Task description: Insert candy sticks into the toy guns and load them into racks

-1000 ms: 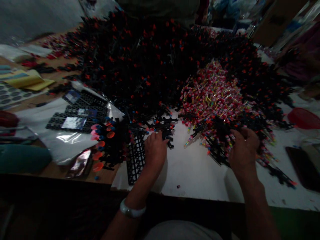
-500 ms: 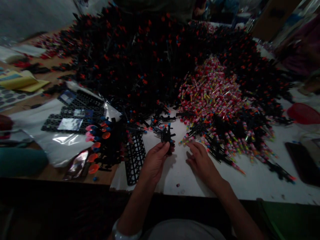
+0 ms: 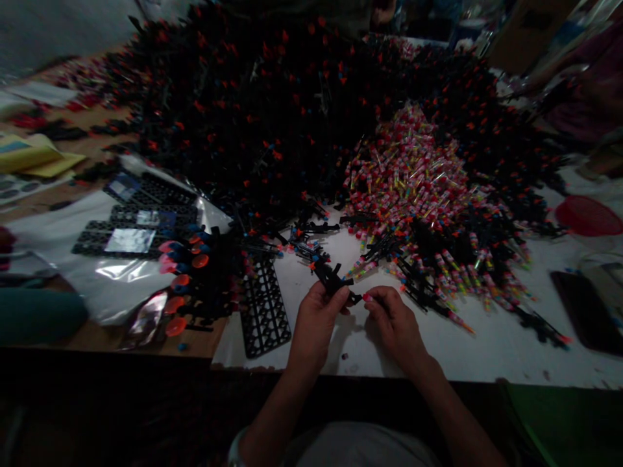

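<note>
My left hand (image 3: 316, 318) is closed around a black toy gun (image 3: 331, 280), its thumb on top and the gun slanting down to the right. Close to the gun's lower right end is my right hand (image 3: 395, 322), its thumb and forefinger pinching a small pink-red piece (image 3: 366, 297). The fingers hide the rest of that piece. I cannot tell whether it touches the gun. Just beyond the hands lie more toy guns (image 3: 316, 228) and small colourful candy tubes (image 3: 363, 267).
A heap of candy tubes (image 3: 409, 168) rises behind my right hand, before a large pile of black toy guns (image 3: 233, 123). A black perforated tray (image 3: 265, 308) lies left of my hands. Rightward are a phone (image 3: 584, 311) and a red basket (image 3: 588, 215). Another person (image 3: 584, 97) sits far right.
The toy gun has turned from upright to slanting down rightward. My right hand has drawn back from the candy tubes and now pinches a small pink-red piece beside the gun.
</note>
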Motion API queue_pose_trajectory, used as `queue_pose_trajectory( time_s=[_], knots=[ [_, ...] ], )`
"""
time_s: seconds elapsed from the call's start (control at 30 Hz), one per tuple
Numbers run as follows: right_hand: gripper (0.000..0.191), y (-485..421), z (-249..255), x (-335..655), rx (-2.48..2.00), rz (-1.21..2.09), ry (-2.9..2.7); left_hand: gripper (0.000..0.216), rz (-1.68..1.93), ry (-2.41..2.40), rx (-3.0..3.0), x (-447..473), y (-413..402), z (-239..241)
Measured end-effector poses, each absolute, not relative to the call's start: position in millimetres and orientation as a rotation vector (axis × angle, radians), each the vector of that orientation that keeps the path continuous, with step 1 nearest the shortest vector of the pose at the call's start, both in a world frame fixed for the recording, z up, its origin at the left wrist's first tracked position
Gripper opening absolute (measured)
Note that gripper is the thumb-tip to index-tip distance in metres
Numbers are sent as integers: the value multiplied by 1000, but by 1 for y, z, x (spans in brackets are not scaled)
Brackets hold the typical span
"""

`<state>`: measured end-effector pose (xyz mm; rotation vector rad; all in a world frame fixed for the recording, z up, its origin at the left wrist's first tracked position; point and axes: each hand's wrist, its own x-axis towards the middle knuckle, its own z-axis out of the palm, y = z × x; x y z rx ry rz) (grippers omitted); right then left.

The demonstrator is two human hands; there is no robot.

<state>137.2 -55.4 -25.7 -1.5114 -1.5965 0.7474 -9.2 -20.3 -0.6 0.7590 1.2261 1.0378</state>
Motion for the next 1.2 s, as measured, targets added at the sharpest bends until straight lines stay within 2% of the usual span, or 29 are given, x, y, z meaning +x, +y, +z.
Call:
queue_pose_trajectory(
  time_s=[0.7, 1.03, 1.13, 1.2],
  knots=[
    [8, -63, -38, 129, -1389, 670, -1604, 23, 1125, 1282, 759, 0, -30, -12],
    [6, -68, -46, 107, -1526, 268, -1670, 23, 1185, 1332, 734, 17, -35, -9],
    [9, -61, -40, 127, -1566, 265, -1687, 27, 1080, 1287, 884, 9, -26, -9],
    [17, -54, -32, 156, -1638, 117, -1616, 30, 988, 1312, 1107, -2, -17, -8]
  ],
)
